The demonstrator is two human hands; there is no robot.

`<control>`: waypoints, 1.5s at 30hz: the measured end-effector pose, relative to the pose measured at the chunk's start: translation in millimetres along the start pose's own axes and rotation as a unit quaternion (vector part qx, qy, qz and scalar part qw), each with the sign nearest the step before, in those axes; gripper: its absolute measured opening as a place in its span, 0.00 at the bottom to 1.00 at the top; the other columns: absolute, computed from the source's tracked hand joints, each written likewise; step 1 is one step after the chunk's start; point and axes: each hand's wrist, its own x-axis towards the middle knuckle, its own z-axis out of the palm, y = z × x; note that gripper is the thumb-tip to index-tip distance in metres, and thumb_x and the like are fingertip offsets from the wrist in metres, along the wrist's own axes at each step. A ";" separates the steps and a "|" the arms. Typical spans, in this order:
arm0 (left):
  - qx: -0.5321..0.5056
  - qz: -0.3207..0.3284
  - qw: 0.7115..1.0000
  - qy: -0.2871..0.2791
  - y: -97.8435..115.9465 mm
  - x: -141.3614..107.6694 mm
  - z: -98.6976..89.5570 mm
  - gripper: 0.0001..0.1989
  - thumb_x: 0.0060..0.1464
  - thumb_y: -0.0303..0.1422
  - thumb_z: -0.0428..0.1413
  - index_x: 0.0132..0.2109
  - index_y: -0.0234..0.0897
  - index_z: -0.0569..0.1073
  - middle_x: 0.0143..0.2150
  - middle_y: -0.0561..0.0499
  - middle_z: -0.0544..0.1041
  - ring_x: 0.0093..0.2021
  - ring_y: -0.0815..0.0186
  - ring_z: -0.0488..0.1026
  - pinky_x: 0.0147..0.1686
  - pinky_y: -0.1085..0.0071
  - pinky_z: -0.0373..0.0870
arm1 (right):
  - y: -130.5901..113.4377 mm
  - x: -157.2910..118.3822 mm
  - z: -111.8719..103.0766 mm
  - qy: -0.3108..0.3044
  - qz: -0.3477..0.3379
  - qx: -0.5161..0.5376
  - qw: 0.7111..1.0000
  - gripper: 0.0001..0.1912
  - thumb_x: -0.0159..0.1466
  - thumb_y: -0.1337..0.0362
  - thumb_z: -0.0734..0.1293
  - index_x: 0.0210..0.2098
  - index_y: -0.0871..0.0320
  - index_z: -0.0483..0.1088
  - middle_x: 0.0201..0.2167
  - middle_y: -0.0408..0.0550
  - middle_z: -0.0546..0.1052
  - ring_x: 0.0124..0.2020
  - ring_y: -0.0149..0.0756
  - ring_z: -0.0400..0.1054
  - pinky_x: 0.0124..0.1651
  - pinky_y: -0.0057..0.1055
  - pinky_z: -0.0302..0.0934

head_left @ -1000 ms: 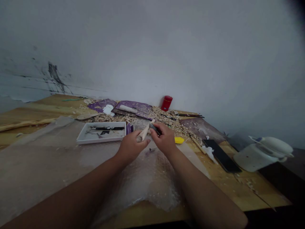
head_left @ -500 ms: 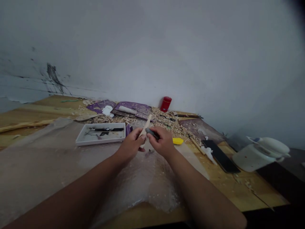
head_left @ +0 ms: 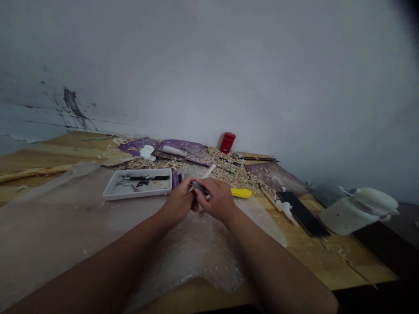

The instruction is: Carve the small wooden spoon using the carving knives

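A pale wooden stick (head_left: 208, 170) points up and to the right from between my two hands. My left hand (head_left: 181, 197) is closed around its lower part. My right hand (head_left: 217, 198) grips a dark grey tool (head_left: 200, 188) whose near end touches the fingers of my left hand; the tool's working end is hidden. A yellow object (head_left: 241, 192) lies just right of my right hand. Under both hands spreads a translucent plastic sheet (head_left: 196, 248).
Left of my hands is a white tray (head_left: 109, 195) with a black pen-like tool (head_left: 147, 178). Wood shavings (head_left: 229, 171) and a red can (head_left: 227, 142) lie beyond. On the right are a black flat object (head_left: 303, 214) and a white lidded pot (head_left: 343, 216).
The stick has tilted further to the right, and less of it shows. My right hand has shifted slightly left with the tool, closer over my left fingers. More of the yellow object shows.
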 end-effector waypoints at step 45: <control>0.175 -0.014 0.983 0.049 -1.3 1.1 -3.4 0.12 0.41 0.30 0.48 0.37 0.35 0.66 0.18 0.58 0.64 0.15 0.73 0.62 0.15 0.77 0.57 | 1.8 0.1 2.6 0.038 0.022 0.015 0.999 0.11 0.57 0.62 0.59 0.38 0.59 0.66 0.32 0.48 0.73 0.33 0.33 0.66 0.38 0.28 0.59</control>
